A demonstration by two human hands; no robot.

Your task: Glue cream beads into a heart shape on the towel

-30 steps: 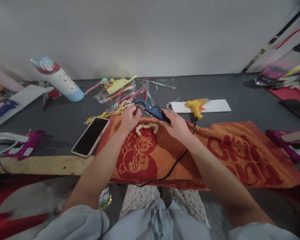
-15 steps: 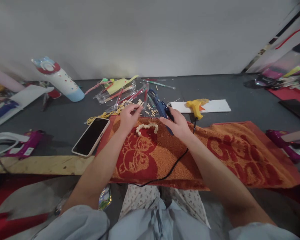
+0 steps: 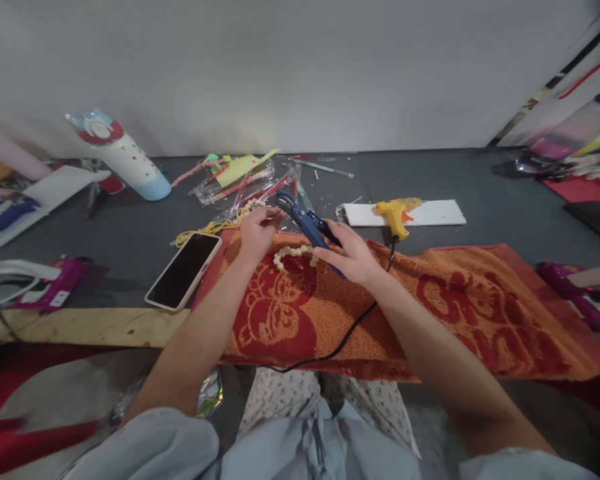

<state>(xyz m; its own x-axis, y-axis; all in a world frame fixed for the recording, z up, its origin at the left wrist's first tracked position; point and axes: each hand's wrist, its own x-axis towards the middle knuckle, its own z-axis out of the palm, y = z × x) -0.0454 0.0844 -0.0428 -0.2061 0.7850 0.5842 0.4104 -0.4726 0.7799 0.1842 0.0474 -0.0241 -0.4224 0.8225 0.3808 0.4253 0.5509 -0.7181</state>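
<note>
My right hand (image 3: 349, 251) grips a blue glue gun (image 3: 304, 217), its nozzle pointing left toward my left hand (image 3: 257, 233). The left hand's fingers are pinched on a small piece I cannot make out, right at the gun's tip. Just below both hands a curved string of cream beads (image 3: 294, 253) lies on an orange and red towel (image 3: 460, 307). The gun's black cord (image 3: 341, 340) runs down across the towel toward me.
A phone (image 3: 184, 270) lies face up left of the towel. A yellow glue gun (image 3: 394, 215) rests on a white board (image 3: 430, 212). Plastic packets and sticks (image 3: 245, 183) are scattered behind. A white and blue bottle (image 3: 120, 159) lies far left. A wooden plank (image 3: 80, 327) runs along the near left.
The blue glue gun swung upright away from the left hand, then tilted back left so its tip meets the left hand's fingers again. The left hand stayed near the towel's top edge.
</note>
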